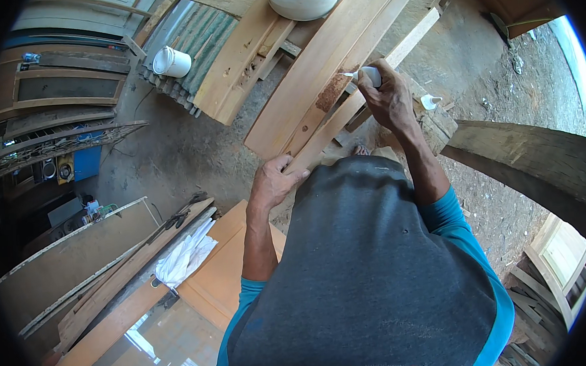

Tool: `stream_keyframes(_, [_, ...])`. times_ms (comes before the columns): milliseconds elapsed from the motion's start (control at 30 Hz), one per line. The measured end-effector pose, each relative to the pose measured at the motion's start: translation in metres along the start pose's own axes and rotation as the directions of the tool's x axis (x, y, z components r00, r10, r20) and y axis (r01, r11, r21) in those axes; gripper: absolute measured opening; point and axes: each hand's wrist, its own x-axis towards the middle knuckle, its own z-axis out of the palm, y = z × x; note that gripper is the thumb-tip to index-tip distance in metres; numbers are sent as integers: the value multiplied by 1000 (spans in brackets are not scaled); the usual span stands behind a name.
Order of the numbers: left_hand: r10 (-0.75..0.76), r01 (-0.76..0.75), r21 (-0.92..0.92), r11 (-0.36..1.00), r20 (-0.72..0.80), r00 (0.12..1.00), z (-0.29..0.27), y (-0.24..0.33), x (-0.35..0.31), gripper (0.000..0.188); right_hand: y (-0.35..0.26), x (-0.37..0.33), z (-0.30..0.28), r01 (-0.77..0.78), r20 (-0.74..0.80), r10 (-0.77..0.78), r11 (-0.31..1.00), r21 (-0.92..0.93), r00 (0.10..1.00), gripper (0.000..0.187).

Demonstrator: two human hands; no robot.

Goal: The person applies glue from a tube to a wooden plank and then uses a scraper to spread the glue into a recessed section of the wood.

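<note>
While left grip (273, 182) pinches timber (330, 130) above dusty ground (180, 149), right grip (390, 98) clasps white bottle (371, 76)

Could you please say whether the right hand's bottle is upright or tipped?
Tipped: the white squeeze bottle lies sideways in the right hand, its nozzle toward the brown patch on the wooden board.

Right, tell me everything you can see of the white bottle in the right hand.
The white bottle looks like smooth plastic, its body narrowing to a thin pale nozzle. It is tipped over, the nozzle pointing left, above the long wooden board at the upper end of a rough brown patch. The right hand grips the body and hides part of it. Whether the tip touches the board, I cannot tell.
</note>
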Motion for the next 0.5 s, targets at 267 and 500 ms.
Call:
stream_keyframes(267, [-2,2,-13,1000,-3,1000,1,-1,0,28,-4,-1,1,15,16,-15,1000,10,1000,27])
stream_keyframes(500, [-10,10,-25,1000,8,1000,2,-5,2,28,-2,0,-2,-9,-12,9,1000,-4,1000,28])
